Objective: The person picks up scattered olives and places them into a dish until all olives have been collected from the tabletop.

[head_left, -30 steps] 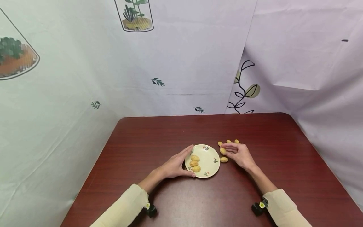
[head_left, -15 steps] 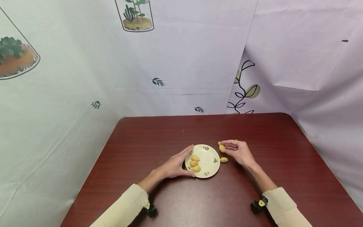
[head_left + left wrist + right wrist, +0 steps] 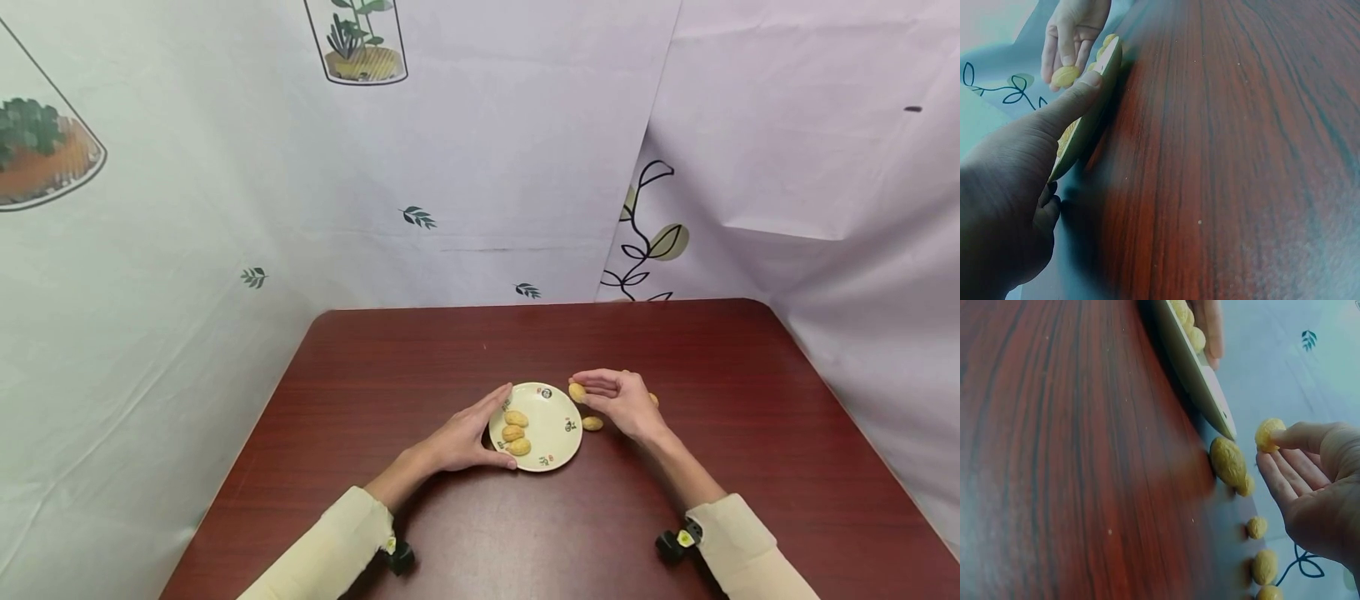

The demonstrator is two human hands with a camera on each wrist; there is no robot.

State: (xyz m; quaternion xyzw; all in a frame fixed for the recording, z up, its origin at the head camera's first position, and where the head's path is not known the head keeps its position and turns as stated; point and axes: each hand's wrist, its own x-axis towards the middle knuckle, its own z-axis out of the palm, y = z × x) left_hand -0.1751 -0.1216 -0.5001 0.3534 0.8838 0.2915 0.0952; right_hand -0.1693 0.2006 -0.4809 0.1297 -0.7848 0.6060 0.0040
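A small cream plate (image 3: 551, 437) with little printed motifs lies on the table. My left hand (image 3: 465, 437) holds its left rim, thumb at the near side and fingers at the far side. Three yellow, wrinkled peanuts (image 3: 513, 432) in their shells sit in a row on the plate's left part. Just off the plate's right rim, my right hand (image 3: 618, 402) pinches another peanut (image 3: 1269, 434) between thumb and fingertips, raised above the table in the right wrist view.
A loose peanut (image 3: 592, 423) lies beside the plate's right rim. More peanuts (image 3: 1265, 567) are strung out past it under the right hand, partly hidden in the head view. The dark red wooden table (image 3: 420, 350) ends at a printed cloth wall (image 3: 480, 167).
My right hand has lifted a peanut from the loose group and carried it left to the plate's edge. The left hand and the plate have stayed put.
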